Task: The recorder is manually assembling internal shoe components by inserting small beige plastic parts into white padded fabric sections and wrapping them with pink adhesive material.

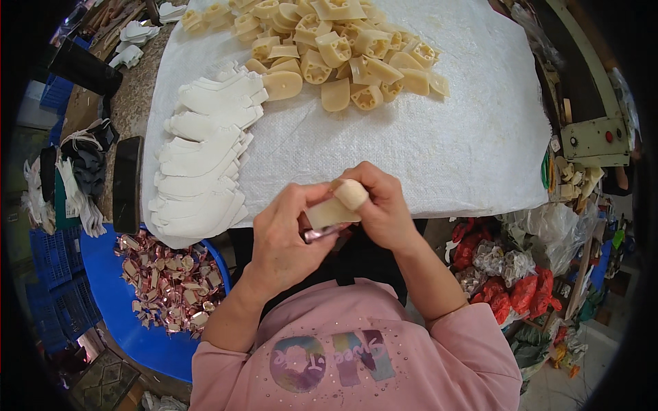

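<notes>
In front of my body, both hands are closed on one cream-coloured piece that looks like a shoe heel (pixel 332 213). My left hand (pixel 282 222) grips its flat side, and a shiny pink metallic bit (pixel 321 233) shows by those fingers; I cannot tell if it is part of the piece. My right hand (pixel 386 208) holds the rounded end, with the thumb against it. Beyond them lies a heap of similar tan shoe heels (pixel 336 49). Left of my hands, white cut-out sheets (pixel 200 154) lie fanned in an overlapping row.
A white woven cover (pixel 301 147) spreads over the work surface. At lower left, a blue tub (pixel 130 342) holds many pink metallic-covered pieces (pixel 171 282). A black phone (pixel 128 185) lies at the left edge. Red and clear plastic bags (pixel 524 291) crowd the right side.
</notes>
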